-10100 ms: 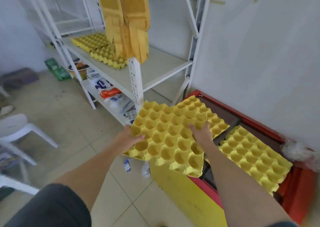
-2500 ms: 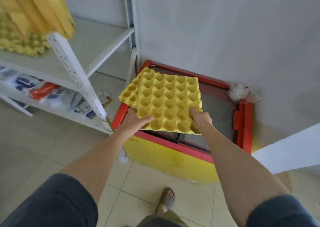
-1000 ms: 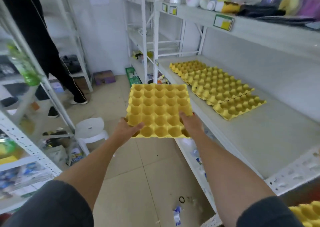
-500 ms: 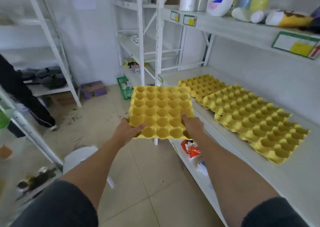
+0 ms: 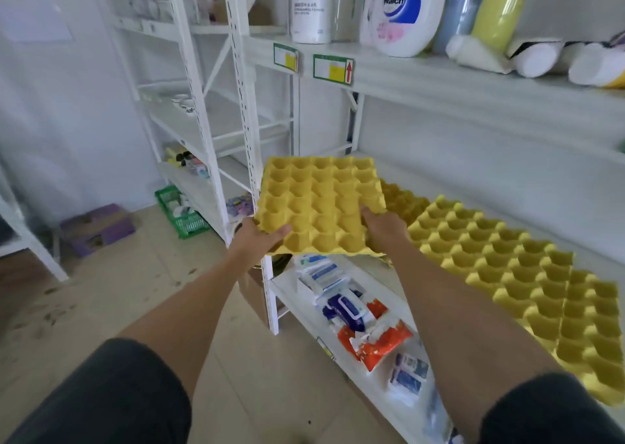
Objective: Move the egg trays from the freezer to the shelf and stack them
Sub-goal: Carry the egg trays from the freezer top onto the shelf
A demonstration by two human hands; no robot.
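Observation:
I hold a yellow egg tray (image 5: 321, 200) flat in the air with both hands. My left hand (image 5: 258, 235) grips its near left corner, thumb on top. My right hand (image 5: 385, 225) grips its near right edge. The tray hovers over the left end of the white shelf (image 5: 439, 176). On that shelf lie several yellow egg trays (image 5: 500, 261) in an overlapping row that runs toward the lower right. The held tray hides the far end of that row. The freezer is out of view.
A white upright post (image 5: 252, 159) stands just left of the held tray. The upper shelf (image 5: 422, 71) carries detergent bottles and rolls. The lower shelf (image 5: 341, 369) holds wipe packs. A green basket (image 5: 181, 212) and a purple box (image 5: 98, 229) sit on the tiled floor.
I have stepped closer to the shelf, and the held tray has moved right and forward, so it now overlaps the far end of the tray row. My grip is unchanged.

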